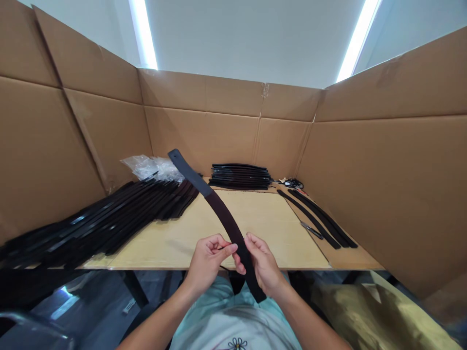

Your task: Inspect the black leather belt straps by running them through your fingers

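A: What is around this work place?

B: Brown cardboard walls [204, 136] stand on three sides of a light wooden board [262, 218], and two long ceiling lamps [142, 29] shine above them.

A: Where are the hands, and what do they hold?

B: They are close to the near edge of the board, in the middle. The left hand [207, 260] and the right hand [261, 265] hold one long dark strap [222, 214]. Its upper end rises in a curve over the board, toward the back left corner.

A: Are the fingers closed?

B: Yes. On both hands the fingers [215, 244] are bent and the strap is gripped between them and the thumbs.

A: What lies near?

B: A big pile of black straps [109, 221] lies along the left side, and a neat stack of straps [240, 176] lies at the back edge. Near the right edge are a few straps [317, 218] beside a small metal tool [312, 230]. A plastic bag [151, 167] lies in the back left corner.

A: Can you read any label?

B: No, I see no brand and no writing that I can read.
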The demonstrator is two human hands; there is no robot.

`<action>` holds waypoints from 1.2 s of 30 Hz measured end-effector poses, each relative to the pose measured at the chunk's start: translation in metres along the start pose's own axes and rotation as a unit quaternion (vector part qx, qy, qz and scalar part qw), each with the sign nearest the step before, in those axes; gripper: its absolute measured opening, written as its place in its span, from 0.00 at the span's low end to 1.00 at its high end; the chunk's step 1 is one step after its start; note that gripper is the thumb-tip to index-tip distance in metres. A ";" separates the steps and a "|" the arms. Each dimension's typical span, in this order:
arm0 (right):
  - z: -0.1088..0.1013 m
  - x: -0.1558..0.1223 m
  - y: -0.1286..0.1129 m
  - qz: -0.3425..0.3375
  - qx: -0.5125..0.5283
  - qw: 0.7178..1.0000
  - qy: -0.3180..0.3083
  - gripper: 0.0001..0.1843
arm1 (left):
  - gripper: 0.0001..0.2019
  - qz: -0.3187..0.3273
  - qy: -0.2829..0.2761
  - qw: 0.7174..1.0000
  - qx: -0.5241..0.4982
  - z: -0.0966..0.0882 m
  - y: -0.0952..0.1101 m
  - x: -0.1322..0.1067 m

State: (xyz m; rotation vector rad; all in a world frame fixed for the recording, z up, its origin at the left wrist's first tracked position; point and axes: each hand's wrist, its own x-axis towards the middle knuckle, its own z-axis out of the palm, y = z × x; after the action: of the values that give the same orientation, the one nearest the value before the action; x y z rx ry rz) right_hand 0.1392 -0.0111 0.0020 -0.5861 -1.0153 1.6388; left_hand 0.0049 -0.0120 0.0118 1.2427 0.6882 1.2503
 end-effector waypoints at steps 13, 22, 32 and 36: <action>-0.002 -0.001 -0.005 0.059 0.061 0.996 -0.006 0.17 | 0.15 -0.015 0.032 0.999 0.004 0.002 0.002 -0.001; -0.001 0.001 -0.004 -0.032 -0.008 0.999 0.001 0.15 | 0.16 -0.001 0.105 0.994 0.009 -0.002 0.007 0.004; -0.009 0.000 -0.007 -0.007 -0.127 0.990 -0.067 0.18 | 0.17 -0.053 0.063 0.997 0.000 -0.005 0.008 0.005; -0.006 -0.001 -0.009 -0.016 -0.115 0.989 -0.089 0.19 | 0.16 -0.069 0.048 0.996 -0.003 -0.008 0.006 0.007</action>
State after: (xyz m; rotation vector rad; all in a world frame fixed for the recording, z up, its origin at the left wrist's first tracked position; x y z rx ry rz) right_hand 0.1490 -0.0099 0.0061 -0.5781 -1.3504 1.5777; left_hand -0.0029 -0.0038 0.0166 1.1169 0.8263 1.2025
